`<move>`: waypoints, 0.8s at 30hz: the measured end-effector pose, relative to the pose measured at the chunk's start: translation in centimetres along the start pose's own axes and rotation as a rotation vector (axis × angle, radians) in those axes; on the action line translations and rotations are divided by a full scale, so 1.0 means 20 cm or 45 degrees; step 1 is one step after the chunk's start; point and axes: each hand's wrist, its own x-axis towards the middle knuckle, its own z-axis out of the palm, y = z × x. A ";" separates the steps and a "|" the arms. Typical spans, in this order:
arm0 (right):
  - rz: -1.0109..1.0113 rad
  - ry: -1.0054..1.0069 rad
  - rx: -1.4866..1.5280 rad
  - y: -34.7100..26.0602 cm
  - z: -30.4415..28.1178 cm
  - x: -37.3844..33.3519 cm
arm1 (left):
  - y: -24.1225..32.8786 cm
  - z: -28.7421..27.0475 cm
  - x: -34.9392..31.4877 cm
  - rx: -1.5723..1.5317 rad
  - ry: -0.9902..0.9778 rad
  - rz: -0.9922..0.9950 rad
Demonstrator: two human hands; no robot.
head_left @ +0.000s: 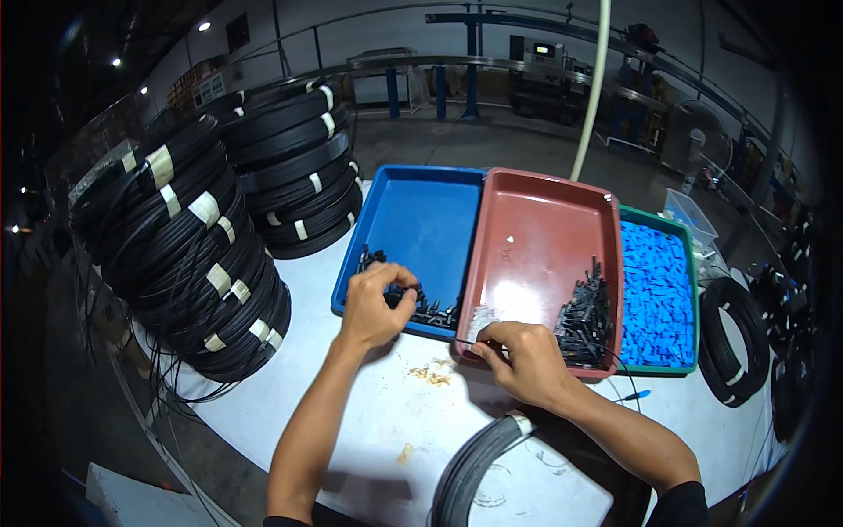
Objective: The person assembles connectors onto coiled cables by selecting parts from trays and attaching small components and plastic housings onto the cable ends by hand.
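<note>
My left hand (378, 306) is over the near left corner of the blue tray (430, 215). Its thumb and forefinger close on what looks like a small black plastic part (417, 289), partly hidden by the fingers. More small black parts (436, 315) lie along that tray's near edge. My right hand (524, 356) pinches a thin black cable (465, 342) near its end, in front of the red tray (544, 228). Past this hand a thin line curves toward a blue connector (637, 395) on the table. A black cable coil (479, 461) lies below my right forearm.
Tall stacks of taped black cable coils (180, 237) stand at the left. Black slender parts (584, 316) fill the red tray's near right corner. A green tray (694, 307) of blue pieces stands to its right, beside another coil (736, 342). A pale pole (593, 97) rises behind.
</note>
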 end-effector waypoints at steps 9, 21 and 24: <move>0.256 0.066 0.224 0.07 -0.42 -0.37 | 0.53 0.34 -0.19 -1.151 -0.233 -0.323; 0.470 0.471 0.364 0.25 -0.49 -0.73 | 0.76 0.60 -0.16 -1.188 -0.451 -0.374; 0.413 0.456 0.314 0.31 -0.48 -0.77 | 0.79 0.64 -0.14 -1.137 -0.529 -0.308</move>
